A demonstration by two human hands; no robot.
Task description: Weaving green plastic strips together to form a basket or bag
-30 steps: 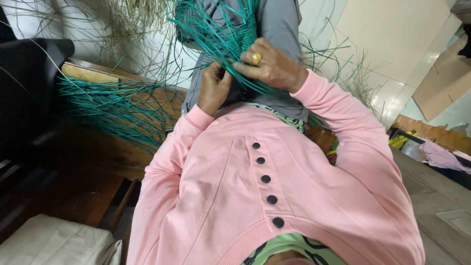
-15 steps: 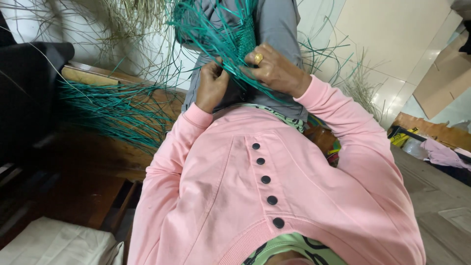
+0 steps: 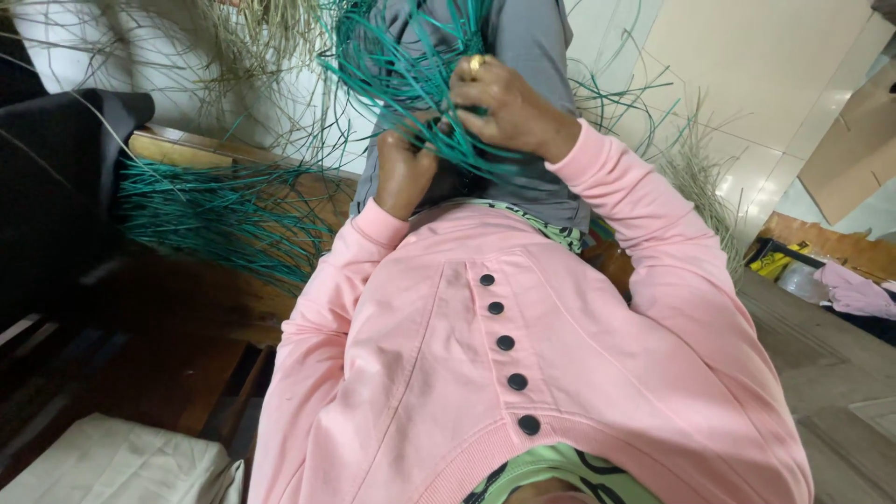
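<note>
Biggest thing in view is the pink buttoned top (image 3: 467, 373) the person is wearing, with a row of dark round buttons (image 3: 505, 343) running down the front. Past that there's a grey cloth (image 3: 532, 56) over the lap, and both hands are working right on top of it.

Off to the side, a wooden bench (image 3: 187, 308) carries a loose spread of teal reed strips (image 3: 215, 219), fanned out and lying flat, well apart from the hands. Some pale dry straw (image 3: 252, 37) hangs up behind it. On the floor on the other side there's a cardboard piece (image 3: 849, 149) leaning on the wall and a pinkish cloth (image 3: 854, 291).

The bundle of teal strips (image 3: 392, 65) is up at the top middle, arching over the grey cloth. The right hand (image 3: 504, 107), gold ring on one finger, has its fingers closed round a bunch of those strips. The left hand (image 3: 403, 173) sits just below and beside it, curled into a tight fist touching the same strips, though I can't tell whether it's really pinching any.
</note>
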